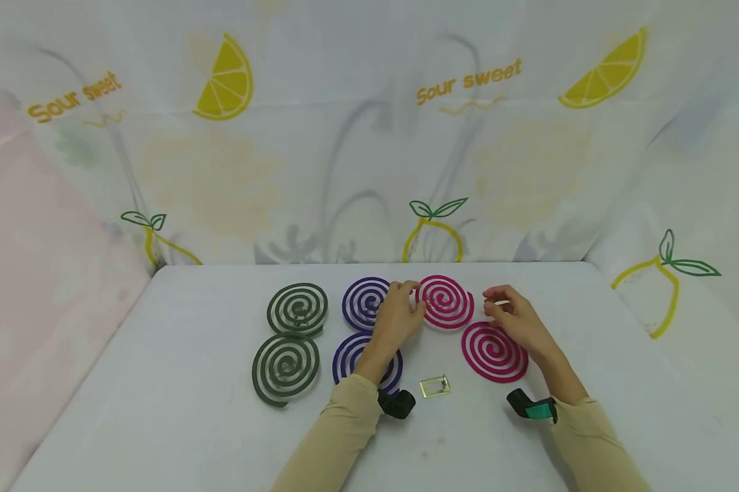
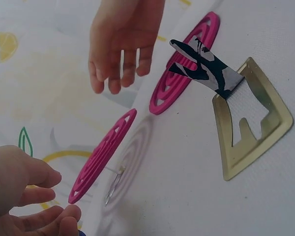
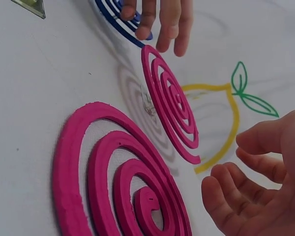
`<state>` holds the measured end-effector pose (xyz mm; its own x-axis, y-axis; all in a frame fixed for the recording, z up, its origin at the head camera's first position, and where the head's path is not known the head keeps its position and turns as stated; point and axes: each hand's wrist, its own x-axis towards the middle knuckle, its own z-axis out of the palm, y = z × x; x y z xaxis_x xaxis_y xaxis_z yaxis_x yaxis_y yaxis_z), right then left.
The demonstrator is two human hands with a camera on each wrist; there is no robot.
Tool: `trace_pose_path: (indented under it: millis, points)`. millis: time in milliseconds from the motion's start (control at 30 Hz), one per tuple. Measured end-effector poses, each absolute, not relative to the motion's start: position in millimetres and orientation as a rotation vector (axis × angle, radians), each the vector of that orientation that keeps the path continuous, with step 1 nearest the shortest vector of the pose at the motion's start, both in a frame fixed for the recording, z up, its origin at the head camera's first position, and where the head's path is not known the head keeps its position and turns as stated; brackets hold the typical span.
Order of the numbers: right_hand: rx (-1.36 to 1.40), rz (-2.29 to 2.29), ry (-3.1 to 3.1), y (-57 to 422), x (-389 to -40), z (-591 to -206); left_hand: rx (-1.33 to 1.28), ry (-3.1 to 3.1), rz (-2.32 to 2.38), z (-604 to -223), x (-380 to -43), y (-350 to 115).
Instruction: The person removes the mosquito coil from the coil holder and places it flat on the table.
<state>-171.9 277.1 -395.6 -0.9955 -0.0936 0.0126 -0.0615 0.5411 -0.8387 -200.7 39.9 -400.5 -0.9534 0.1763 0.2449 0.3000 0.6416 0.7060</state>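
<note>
A pink mosquito coil [image 1: 445, 302] sits raised on a small metal stand [image 2: 116, 184] at the back of the table, casting a shadow below. My left hand [image 1: 398, 316] is at its left edge, fingers loosely bent and thumb apart. To the coil's right is my right hand [image 1: 517, 320], its fingers loosely curved around nothing. Below that hand a second pink coil [image 1: 495, 352] lies flat on the table. In front of the raised coil lies a gold metal stand [image 1: 435, 387] with an upright bent tongue.
Two dark green coils [image 1: 298, 310] stand at the left, one behind the other. Two blue coils [image 1: 364, 301] are beside them, partly hidden by my left hand and forearm. A patterned cloth [image 1: 344, 137] hangs behind the white table [image 1: 178, 355].
</note>
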Motion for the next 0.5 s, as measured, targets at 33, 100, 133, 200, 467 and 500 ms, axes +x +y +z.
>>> trace_pose_path:
  millis: [33, 100, 133, 200, 467, 500]
  points:
    - [-0.131, -1.485, 2.724, 275.6, -172.0, -396.1, -0.386, -2.705, -1.202, -401.2, -200.1, 39.4]
    - [-0.116, -1.489, 2.724, 273.3, -171.5, -396.9, -0.372, -2.704, -1.206, -402.8, -199.3, 38.9]
    - [-0.111, -1.489, 2.726, 272.7, -171.3, -397.3, -0.366, -2.708, -1.212, -403.4, -198.8, 38.8]
    - [-0.106, -1.490, 2.734, 272.3, -170.7, -398.1, -0.365, -2.704, -1.218, -404.6, -198.7, 38.8]
    - [-0.105, -1.493, 2.727, 272.4, -173.5, -398.8, -0.365, -2.714, -1.182, -402.4, -204.4, 39.0]
    - [-0.105, -1.491, 2.719, 271.9, -173.9, -398.9, -0.367, -2.721, -1.174, -402.0, -205.0, 38.9]
